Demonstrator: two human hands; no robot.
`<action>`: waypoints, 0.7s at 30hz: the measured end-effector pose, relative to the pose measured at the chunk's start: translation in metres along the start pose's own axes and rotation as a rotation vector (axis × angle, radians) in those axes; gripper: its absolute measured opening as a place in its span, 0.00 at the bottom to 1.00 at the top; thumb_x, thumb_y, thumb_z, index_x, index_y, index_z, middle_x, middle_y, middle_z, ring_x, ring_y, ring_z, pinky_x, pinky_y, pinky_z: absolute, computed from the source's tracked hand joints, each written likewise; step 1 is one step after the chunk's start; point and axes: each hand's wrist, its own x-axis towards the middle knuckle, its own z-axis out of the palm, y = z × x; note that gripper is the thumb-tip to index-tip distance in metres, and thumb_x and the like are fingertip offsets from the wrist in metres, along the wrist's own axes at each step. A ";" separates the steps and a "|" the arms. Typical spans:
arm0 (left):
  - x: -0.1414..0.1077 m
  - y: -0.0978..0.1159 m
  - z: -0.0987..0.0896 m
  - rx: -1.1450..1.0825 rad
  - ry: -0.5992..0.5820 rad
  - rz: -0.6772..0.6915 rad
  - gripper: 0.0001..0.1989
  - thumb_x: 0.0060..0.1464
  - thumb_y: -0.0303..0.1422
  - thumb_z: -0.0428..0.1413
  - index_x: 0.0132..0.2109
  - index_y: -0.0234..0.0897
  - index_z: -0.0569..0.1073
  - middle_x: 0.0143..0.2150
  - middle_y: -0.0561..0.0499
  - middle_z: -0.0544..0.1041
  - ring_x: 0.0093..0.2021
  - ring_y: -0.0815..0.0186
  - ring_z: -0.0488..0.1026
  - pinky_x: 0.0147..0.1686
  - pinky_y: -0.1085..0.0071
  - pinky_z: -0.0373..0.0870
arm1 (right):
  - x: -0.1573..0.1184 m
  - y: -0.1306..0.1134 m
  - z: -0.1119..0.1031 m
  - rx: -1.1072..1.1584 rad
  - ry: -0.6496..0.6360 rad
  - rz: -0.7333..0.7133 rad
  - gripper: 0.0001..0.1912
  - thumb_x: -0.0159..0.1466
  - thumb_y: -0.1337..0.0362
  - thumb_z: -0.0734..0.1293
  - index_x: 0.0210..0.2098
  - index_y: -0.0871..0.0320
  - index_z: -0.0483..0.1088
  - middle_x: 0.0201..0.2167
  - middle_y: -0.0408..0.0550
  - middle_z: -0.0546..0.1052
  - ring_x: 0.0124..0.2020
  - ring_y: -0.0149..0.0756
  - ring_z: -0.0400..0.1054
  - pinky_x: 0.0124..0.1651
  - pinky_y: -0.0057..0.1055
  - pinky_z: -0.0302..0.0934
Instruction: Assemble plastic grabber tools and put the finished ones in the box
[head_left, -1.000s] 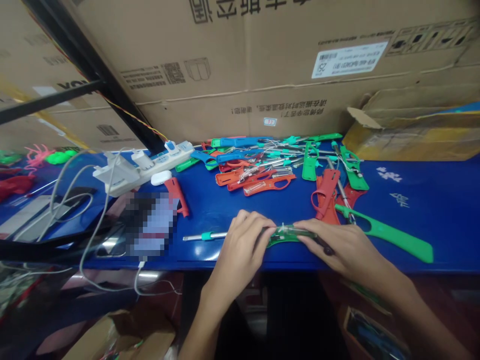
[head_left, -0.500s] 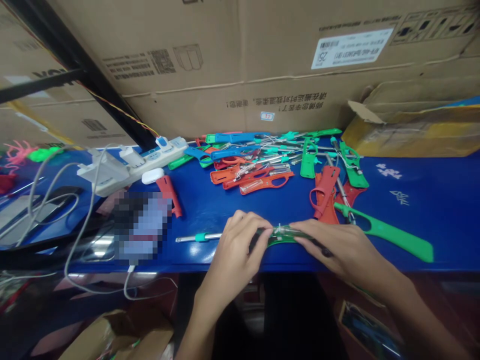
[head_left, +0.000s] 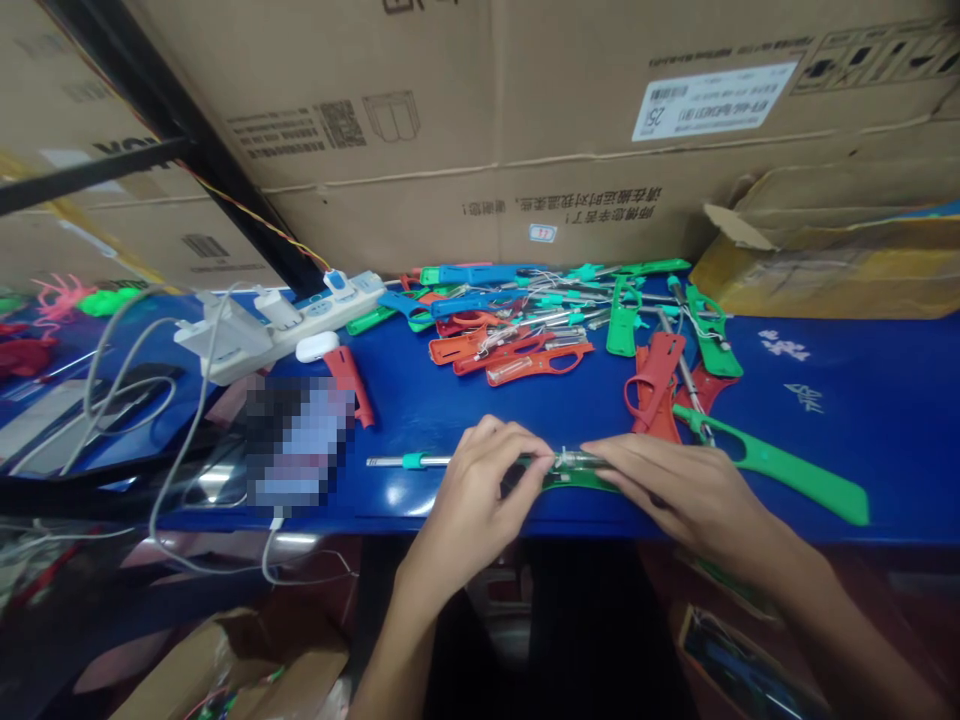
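Observation:
Near the table's front edge lies a partly assembled long-nosed lighter (head_left: 577, 482), with a green half-shell and clear and metal parts inside. Its metal tube (head_left: 442, 461) with a turquoise collar sticks out to the left. My left hand (head_left: 491, 480) pinches a small part at the lighter's middle between thumb and forefinger; the part itself is mostly hidden. My right hand (head_left: 675, 490) grips the right end of the same lighter, its fingers covering that end. Just right of it lies a loose green shell half (head_left: 802, 470), close to red shells (head_left: 656, 380).
Behind my hands is a pile of red, blue and green lighter parts (head_left: 510, 350). At left stand a power strip (head_left: 315, 322) with chargers, a blurred phone (head_left: 300, 445) and cables. An open carton (head_left: 832, 270) is at back right, with small white pieces (head_left: 784, 345) before it.
The whole view has shifted slightly to the right. My right fingers have straightened a little over the lighter; my left hand keeps its pinch in the same place.

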 end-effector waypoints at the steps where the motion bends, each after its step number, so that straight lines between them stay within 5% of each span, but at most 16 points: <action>1: 0.000 0.000 0.000 -0.006 -0.001 0.001 0.06 0.68 0.31 0.53 0.42 0.41 0.74 0.41 0.54 0.79 0.43 0.64 0.69 0.49 0.62 0.63 | 0.000 0.001 0.001 -0.002 0.001 -0.003 0.12 0.72 0.66 0.61 0.52 0.57 0.72 0.46 0.48 0.82 0.45 0.35 0.78 0.49 0.30 0.73; 12: -0.001 -0.001 -0.001 -0.029 0.001 0.016 0.06 0.67 0.30 0.54 0.42 0.41 0.75 0.41 0.54 0.79 0.42 0.64 0.69 0.50 0.62 0.61 | 0.002 0.002 0.002 0.000 0.032 -0.039 0.11 0.71 0.66 0.63 0.50 0.57 0.74 0.44 0.48 0.82 0.43 0.35 0.78 0.47 0.29 0.73; 21: -0.002 -0.001 -0.001 -0.020 0.007 0.074 0.04 0.66 0.29 0.55 0.42 0.40 0.75 0.40 0.56 0.79 0.41 0.67 0.69 0.51 0.64 0.60 | 0.002 0.004 -0.002 -0.007 0.006 -0.104 0.12 0.72 0.69 0.61 0.51 0.58 0.73 0.46 0.49 0.82 0.46 0.34 0.77 0.55 0.31 0.68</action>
